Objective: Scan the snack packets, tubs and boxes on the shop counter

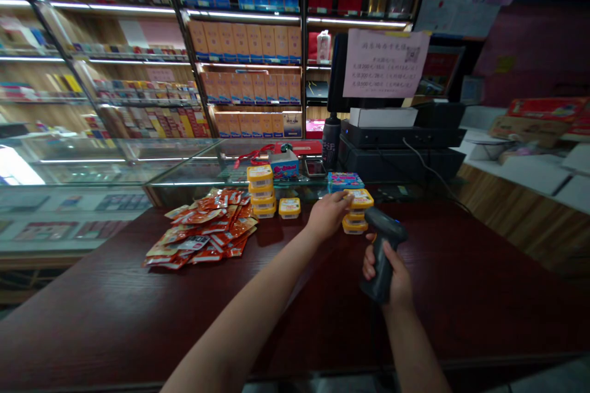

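My right hand (391, 273) is wrapped round the handle of a dark barcode scanner (383, 230), whose head points toward a short stack of yellow-lidded tubs. At the top of that stack, my left hand (326, 216) grips the left side of the uppermost yellow tub (360, 198); its thumb is partly hidden. Below it sit more yellow tubs (354, 225), partly covered by the scanner head. A single yellow tub (289, 208) stands to the left of my left hand. Beside that rises a taller stack of yellow tubs (261, 191).
A heap of orange snack packets (207, 230) lies on the left of the dark wooden counter (115, 307). Behind are small colourful boxes (345, 181), a phone (316, 168) and a glass case (203, 166). A monitor with a paper sign (385, 64) stands at the back right.
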The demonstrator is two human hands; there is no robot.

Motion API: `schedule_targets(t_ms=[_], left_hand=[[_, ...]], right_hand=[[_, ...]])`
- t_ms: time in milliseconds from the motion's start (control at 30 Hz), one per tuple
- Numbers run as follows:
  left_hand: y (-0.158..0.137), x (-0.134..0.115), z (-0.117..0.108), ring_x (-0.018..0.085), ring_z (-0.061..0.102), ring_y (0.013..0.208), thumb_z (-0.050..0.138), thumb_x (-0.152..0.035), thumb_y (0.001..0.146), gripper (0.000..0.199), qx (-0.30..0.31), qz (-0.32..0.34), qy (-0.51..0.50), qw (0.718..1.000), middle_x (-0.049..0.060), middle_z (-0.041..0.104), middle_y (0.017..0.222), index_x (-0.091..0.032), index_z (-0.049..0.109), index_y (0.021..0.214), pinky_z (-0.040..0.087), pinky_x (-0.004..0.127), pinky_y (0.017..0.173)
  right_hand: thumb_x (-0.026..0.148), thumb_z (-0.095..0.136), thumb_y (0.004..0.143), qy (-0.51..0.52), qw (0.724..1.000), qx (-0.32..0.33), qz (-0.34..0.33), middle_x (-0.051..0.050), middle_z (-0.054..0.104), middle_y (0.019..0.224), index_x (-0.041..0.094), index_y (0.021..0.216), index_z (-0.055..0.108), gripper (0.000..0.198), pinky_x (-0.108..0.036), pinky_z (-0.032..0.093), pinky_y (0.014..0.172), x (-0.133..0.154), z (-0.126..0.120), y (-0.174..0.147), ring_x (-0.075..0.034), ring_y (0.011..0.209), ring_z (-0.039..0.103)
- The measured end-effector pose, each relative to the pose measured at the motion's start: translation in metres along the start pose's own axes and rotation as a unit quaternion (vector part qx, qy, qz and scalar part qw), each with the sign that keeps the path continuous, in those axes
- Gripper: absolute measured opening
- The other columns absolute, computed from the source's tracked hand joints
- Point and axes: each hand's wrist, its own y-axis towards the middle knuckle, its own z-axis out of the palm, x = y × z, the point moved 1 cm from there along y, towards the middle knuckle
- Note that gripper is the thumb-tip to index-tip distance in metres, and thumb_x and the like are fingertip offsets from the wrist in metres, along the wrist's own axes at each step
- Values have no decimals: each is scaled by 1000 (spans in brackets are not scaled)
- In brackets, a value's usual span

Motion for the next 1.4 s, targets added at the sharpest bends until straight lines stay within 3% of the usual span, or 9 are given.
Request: schedule_targets(t_ms=[167,300,567,800,1033,1400], left_hand=[[8,-2,11,20,60,108,46,-19,91,32,11,5,9,1000,9,59,129,-18,61,119,48,33,94],[-5,2,0,19,62,106,45,-19,92,33,-11,17,27,999,8,59,129,-20,60,121,50,32,91],[-87,40,-36,18,64,101,45,-25,92,31,-68,-87,71,991,6,66,118,-24,62,118,50,29,87],[-144,66,-29,20,64,97,47,-22,90,31,-47,-178,114,976,7,66,117,-22,64,116,50,31,83],[-148,65,-28,20,63,95,47,-21,89,30,-20,-219,107,970,7,67,116,-21,65,113,50,31,81],[-153,68,-20,18,65,90,47,-19,89,30,-42,-228,88,969,8,66,116,-20,65,113,52,29,78]], right_hand=[[48,60,80,19,1000,-5,-11,6,48,58,22,98,57,31,-21,36,37,3,3,-1,-8,39,42],[46,60,81,29,1000,13,-2,6,49,58,22,98,57,29,-20,35,37,4,5,-4,-8,39,43],[46,64,80,-53,983,142,105,4,55,58,18,101,59,36,-20,37,35,-4,15,-11,-9,36,49],[45,65,79,-148,948,212,185,5,58,56,16,104,55,39,-20,37,32,-11,22,-18,-10,34,52],[47,66,77,-200,932,208,219,5,59,53,18,95,52,37,-19,38,31,-16,19,-20,-11,32,52],[46,65,78,-205,929,220,216,5,58,55,18,95,52,35,-19,39,32,-13,20,-22,-10,33,52]])
